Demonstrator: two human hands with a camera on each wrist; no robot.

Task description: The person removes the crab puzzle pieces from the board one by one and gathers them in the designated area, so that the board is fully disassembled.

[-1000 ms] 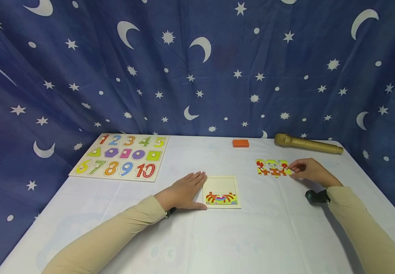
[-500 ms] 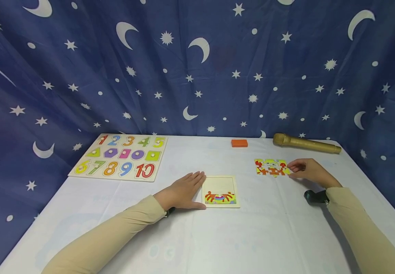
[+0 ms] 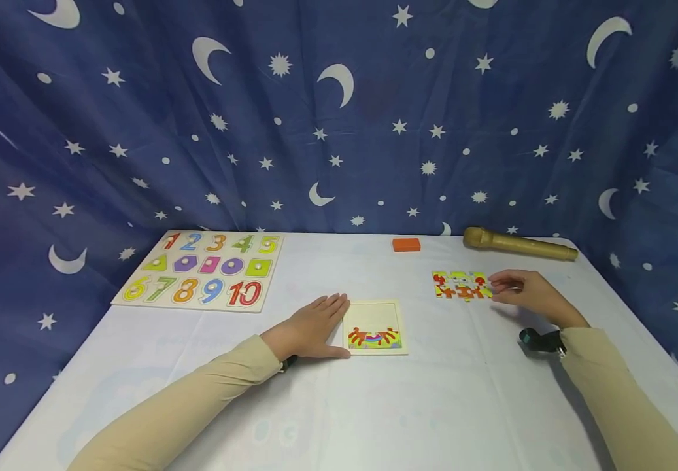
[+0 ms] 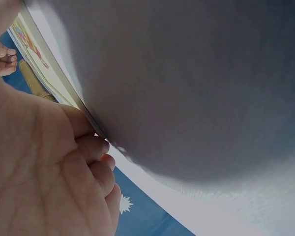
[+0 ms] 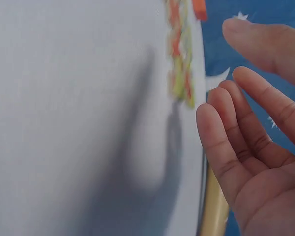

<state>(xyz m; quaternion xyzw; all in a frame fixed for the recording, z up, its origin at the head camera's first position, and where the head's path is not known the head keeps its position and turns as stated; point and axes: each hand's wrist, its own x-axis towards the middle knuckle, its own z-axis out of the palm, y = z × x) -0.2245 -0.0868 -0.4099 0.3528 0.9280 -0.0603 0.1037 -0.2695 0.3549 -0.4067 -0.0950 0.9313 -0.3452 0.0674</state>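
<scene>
A square wooden puzzle tray [image 3: 374,314] lies mid-table in the head view, its lower part filled with red, yellow and rainbow jigsaw pieces [image 3: 375,338]. Flat beside it, my left hand [image 3: 310,327] touches the tray's left edge with straight fingers. The left wrist view shows that palm [image 4: 44,162] against the tray's edge [image 4: 64,81]. To the right lies a cluster of loose jigsaw pieces [image 3: 462,286]. My right hand [image 3: 531,298] hovers at the cluster's right end. In the right wrist view its thumb [image 5: 265,44] and fingers are spread, with nothing between them.
At the left lies a wooden number-and-shape peg board [image 3: 200,270]. An orange block [image 3: 406,244] sits near the table's back edge. Right of it is a gold toy microphone [image 3: 518,244]. A blue star-patterned cloth [image 3: 244,183] hangs behind the white table [image 3: 327,405].
The head view has shifted slightly, so everything appears a little further left. Both hands stay almost where they were beside the tray and the jigsaw pieces.
</scene>
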